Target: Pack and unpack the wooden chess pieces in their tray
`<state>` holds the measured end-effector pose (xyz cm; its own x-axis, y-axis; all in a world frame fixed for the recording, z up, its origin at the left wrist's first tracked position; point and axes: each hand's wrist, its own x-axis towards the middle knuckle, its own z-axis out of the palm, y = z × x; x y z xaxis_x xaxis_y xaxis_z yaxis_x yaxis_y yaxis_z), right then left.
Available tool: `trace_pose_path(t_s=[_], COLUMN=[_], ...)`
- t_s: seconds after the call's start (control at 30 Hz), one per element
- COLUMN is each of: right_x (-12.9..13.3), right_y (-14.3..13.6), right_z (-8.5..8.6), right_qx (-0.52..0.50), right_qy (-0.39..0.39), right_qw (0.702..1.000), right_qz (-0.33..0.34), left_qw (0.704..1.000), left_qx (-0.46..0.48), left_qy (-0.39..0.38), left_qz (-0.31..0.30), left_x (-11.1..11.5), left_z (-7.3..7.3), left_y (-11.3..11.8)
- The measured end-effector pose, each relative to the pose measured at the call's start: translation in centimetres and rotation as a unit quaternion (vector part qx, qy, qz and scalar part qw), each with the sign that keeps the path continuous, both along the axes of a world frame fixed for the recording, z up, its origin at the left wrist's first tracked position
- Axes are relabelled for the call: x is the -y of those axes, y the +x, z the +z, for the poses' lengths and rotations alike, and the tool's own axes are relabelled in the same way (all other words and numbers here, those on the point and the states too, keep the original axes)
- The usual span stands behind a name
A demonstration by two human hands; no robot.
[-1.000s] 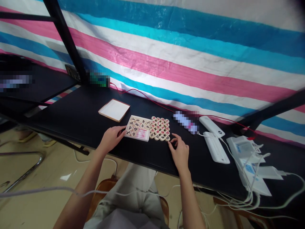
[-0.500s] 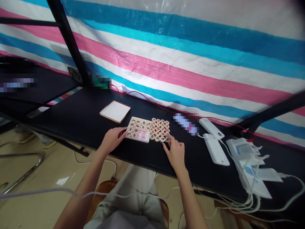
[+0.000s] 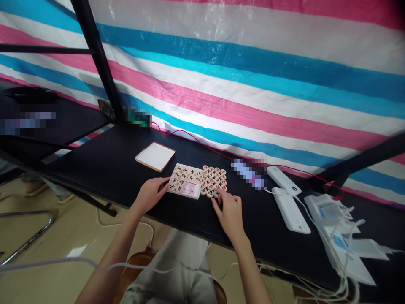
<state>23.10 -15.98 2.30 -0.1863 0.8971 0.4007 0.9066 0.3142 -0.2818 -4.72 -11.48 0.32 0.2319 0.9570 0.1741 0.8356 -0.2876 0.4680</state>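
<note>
My left hand [image 3: 150, 194] holds the left edge of a shallow white box [image 3: 191, 196], its thumb and fingers at the lower-left corner. Inside the box lie several round Chinese chess pieces with black characters, and a bare patch of its floor shows a pink line pattern. Right beside the box, rows of red-character Chinese chess pieces [image 3: 211, 179] stand close together, with a black-character row nearest me. My right hand [image 3: 230, 211] is at the right end of that front row, thumb and fingers closed around a black-character piece [image 3: 216, 194], partly hidden by the fingers.
The box lid [image 3: 155, 156] lies upturned behind the box on the black table [image 3: 104, 169]. To the right are two white devices [image 3: 289, 211], a blurred-out object [image 3: 248, 173] and a white power strip [image 3: 329, 236] with tangled cables. A red cord [image 3: 196, 139] runs along the striped sheet.
My right hand has shifted slightly left along the front row, covering its end piece. My left hand stays at the box. The whole view has tilted a little upward.
</note>
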Motion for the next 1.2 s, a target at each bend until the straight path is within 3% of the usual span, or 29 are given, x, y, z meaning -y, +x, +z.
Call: trace_pose_path(t_s=[0.17,0.3,0.57,0.7,0.8,0.93,1.07,1.2], right_x=[-2.5,-4.8,-6.8,-7.2,-6.9,-4.8,-1.6,0.4], right_y=[-4.7,-7.5,-7.7,-7.6,-6.8,-4.0,-1.1,-0.4], right_z=[2.8,3.0,1.6,1.7,2.5,3.2,1.9,-0.1], right_qx=[0.066,0.131,0.141,0.118,0.055,-0.017,-0.005,0.014], right_qy=[-0.021,-0.042,-0.046,-0.049,-0.043,-0.023,-0.040,-0.054], right_qw=[0.989,0.969,0.960,0.960,0.969,0.988,0.997,0.998], right_qz=[0.127,0.205,0.238,0.249,0.235,0.153,0.063,0.020], left_qw=[1.000,1.000,1.000,1.000,1.000,1.000,1.000,1.000], left_qx=[0.001,0.006,0.009,0.009,0.002,-0.005,-0.001,-0.002], left_qy=[0.006,0.010,0.012,0.010,0.007,0.004,0.003,0.003], left_qz=[0.001,-0.003,-0.003,-0.005,-0.002,0.000,-0.003,-0.001], left_x=[0.0,0.0,-0.1,0.0,0.0,0.1,0.1,0.0], left_z=[0.0,0.0,-0.3,-0.2,-0.1,-0.1,-0.1,-0.2], left_y=[0.0,0.0,-0.2,-0.1,-0.1,0.0,-0.1,-0.1])
